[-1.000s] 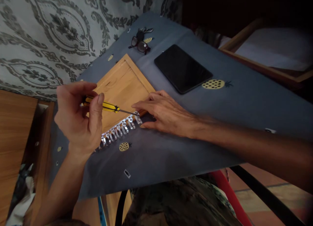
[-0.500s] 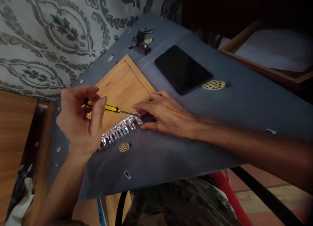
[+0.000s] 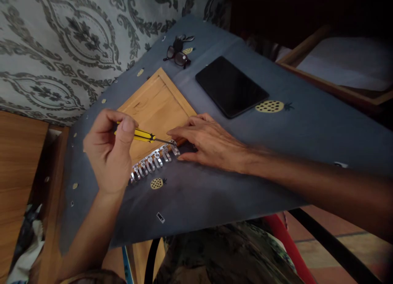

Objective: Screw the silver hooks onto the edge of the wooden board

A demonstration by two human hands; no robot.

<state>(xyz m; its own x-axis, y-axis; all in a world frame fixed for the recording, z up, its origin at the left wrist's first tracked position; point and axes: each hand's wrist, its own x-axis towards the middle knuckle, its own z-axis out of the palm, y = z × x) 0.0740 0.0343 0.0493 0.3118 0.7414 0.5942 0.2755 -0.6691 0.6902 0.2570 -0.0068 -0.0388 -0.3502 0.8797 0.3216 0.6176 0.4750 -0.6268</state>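
Note:
My left hand [image 3: 112, 151] is closed around the yellow and black handle of a screwdriver [image 3: 144, 135]. The shaft points right, and its tip meets the last hook at the right end of a row of silver metal hooks [image 3: 150, 163]. This row runs along the near edge of a framed wooden board [image 3: 155, 106] lying flat on the table. At the board's right corner, my right hand [image 3: 211, 145] grips it, index finger on top and thumb by the end hook. Its other fingers are partly hidden.
A black tablet [image 3: 231, 86] lies right of the board on the blue pineapple-print tablecloth [image 3: 233, 198]. Beyond the board are dark glasses [image 3: 178, 57] and keys with a clip [image 3: 184, 39]. A patterned curtain [image 3: 76, 38] borders the far left side, with an open drawer [image 3: 344, 67] at right.
My left hand has turned around the screwdriver handle, its fingers curling further over, and has shifted slightly right. The tip stays at the end hook. My right hand keeps its place.

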